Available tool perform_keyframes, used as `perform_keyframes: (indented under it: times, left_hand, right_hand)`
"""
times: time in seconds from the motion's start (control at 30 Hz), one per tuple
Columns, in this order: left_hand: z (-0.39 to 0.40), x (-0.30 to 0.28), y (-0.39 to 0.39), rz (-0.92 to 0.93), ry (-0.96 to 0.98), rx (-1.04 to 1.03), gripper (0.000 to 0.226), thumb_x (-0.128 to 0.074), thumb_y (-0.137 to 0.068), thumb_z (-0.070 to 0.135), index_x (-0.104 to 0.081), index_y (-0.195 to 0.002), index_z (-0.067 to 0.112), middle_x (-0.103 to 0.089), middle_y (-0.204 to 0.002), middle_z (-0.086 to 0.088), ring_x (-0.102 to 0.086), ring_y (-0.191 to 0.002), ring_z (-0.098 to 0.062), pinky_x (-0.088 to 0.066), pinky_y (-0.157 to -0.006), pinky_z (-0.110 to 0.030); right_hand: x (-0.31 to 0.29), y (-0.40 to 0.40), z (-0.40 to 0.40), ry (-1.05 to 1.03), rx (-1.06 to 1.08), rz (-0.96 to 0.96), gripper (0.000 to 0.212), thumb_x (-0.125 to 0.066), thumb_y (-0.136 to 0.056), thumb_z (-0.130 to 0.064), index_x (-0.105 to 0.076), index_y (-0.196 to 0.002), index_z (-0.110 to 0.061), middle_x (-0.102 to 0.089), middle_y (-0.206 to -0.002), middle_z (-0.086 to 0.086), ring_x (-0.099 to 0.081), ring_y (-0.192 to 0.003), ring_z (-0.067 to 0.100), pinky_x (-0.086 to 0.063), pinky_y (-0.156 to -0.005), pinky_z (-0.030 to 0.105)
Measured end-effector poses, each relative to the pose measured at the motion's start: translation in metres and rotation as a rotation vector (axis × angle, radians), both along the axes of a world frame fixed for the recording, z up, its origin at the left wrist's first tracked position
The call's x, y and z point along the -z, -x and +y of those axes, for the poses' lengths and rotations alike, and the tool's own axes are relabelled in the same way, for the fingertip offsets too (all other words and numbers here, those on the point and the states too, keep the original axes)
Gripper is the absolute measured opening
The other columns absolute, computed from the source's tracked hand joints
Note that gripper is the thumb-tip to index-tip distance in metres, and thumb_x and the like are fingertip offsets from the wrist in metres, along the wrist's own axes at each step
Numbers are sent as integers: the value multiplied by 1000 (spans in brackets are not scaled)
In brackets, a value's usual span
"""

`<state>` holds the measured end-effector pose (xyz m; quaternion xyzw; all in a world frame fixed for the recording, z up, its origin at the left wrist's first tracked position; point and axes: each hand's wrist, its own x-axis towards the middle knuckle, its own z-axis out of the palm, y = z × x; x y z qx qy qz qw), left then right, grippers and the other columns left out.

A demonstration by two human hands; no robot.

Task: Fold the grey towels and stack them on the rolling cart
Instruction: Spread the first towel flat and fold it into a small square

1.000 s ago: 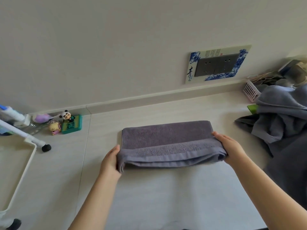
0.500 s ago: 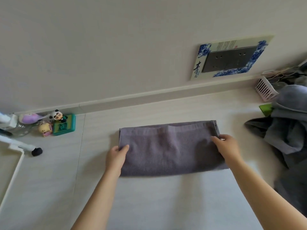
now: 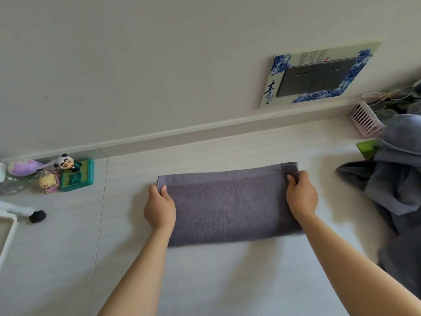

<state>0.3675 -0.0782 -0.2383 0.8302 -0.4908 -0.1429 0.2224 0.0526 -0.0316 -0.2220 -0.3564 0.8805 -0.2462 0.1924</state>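
Observation:
A grey towel [image 3: 230, 206] lies folded into a long flat rectangle on the pale counter [image 3: 216, 281], its long side running left to right. My left hand [image 3: 159, 208] pinches the towel's far left corner. My right hand [image 3: 300, 195] pinches its far right corner. Both folded edges sit lined up along the far side. At the right edge of the view lies a heap of unfolded grey towels [image 3: 396, 185]. The white frame of the rolling cart [image 3: 8, 233] shows at the far left edge, mostly out of view.
Small toy figures and a green box [image 3: 76, 179] stand at the back left against the wall. A black-tipped white bar [image 3: 37, 216] pokes in from the left. A pink slotted basket [image 3: 364, 122] sits at the back right. A wall socket panel [image 3: 316, 76] hangs above the counter.
My hands carried the towel's near edge over to the far edge, folding it in half lengthwise. The view has shifted slightly to the left and closer.

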Motion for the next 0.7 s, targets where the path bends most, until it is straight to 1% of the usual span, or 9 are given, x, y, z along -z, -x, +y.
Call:
perform_keyframes:
  times: [0.13,0.23,0.27,0.33,0.4,0.47,0.5,0.57,0.7]
  left_hand:
    - [0,9,1,-26,-9,12,27,-38,-100,25,-47,-97,0,-60,-100,-23,-58,-83,-44,-36,-61,-41]
    - [0,8,1,17,10,-21,24,-46,-96,20,-49,-109,-1,-55,-111,-24,-56,-95,-45,-42,-69,-47]
    - [-1,8,1,-24,67,-8,27,-51,-93,16,-50,-115,0,-54,-113,-25,-54,-100,-45,-42,-75,-49]
    - [2,4,11,-180,240,132,38,-53,-87,14,-52,-124,2,-52,-122,-22,-47,-112,-40,-35,-90,-48]
    - [7,-2,37,-246,349,491,43,-46,-84,18,-56,-124,6,-51,-130,-19,-42,-123,-34,-23,-104,-48]
    - [16,-6,69,-270,243,852,49,-38,-86,24,-57,-128,7,-47,-140,-17,-38,-134,-34,-15,-114,-48]
    - [20,-3,79,-300,142,947,54,-32,-87,28,-52,-134,9,-41,-146,-15,-32,-139,-32,-11,-117,-48]
    - [19,6,82,-368,-16,971,60,-24,-90,38,-38,-144,16,-28,-154,-9,-23,-143,-27,-3,-118,-50]
    - [10,21,42,-442,-73,829,58,-28,-91,47,-37,-144,24,-33,-152,-5,-29,-141,-26,-8,-112,-52]
  right_hand:
    - [12,0,-2,-106,-30,159,23,-36,-98,-29,-45,-101,-7,-59,-102,17,-56,-91,38,-38,-69,40]
    - [16,0,-2,-46,-21,233,28,-45,-95,-21,-48,-115,-1,-53,-116,22,-50,-103,41,-38,-80,46]
    - [16,-2,-3,-4,-33,286,34,-50,-92,-16,-48,-122,0,-52,-121,24,-48,-107,43,-35,-86,47]
    - [12,-14,-4,84,-124,388,44,-52,-88,-14,-47,-131,-3,-49,-131,23,-45,-118,42,-24,-98,46]
    - [8,-41,-6,179,-325,451,43,-46,-88,-22,-54,-128,-10,-51,-135,17,-46,-124,37,-18,-104,44]
    - [7,-73,-4,172,-576,416,44,-38,-90,-30,-58,-126,-16,-51,-138,10,-44,-130,33,-16,-108,42]
    - [10,-85,-2,126,-682,376,46,-34,-92,-32,-56,-129,-19,-47,-142,7,-40,-134,30,-14,-111,40]
    - [19,-90,0,26,-789,347,49,-28,-94,-37,-47,-138,-25,-39,-147,2,-32,-138,26,-9,-113,37]
    - [31,-53,0,-83,-691,417,55,-24,-93,-49,-38,-143,-30,-35,-150,2,-29,-140,25,-7,-114,41]
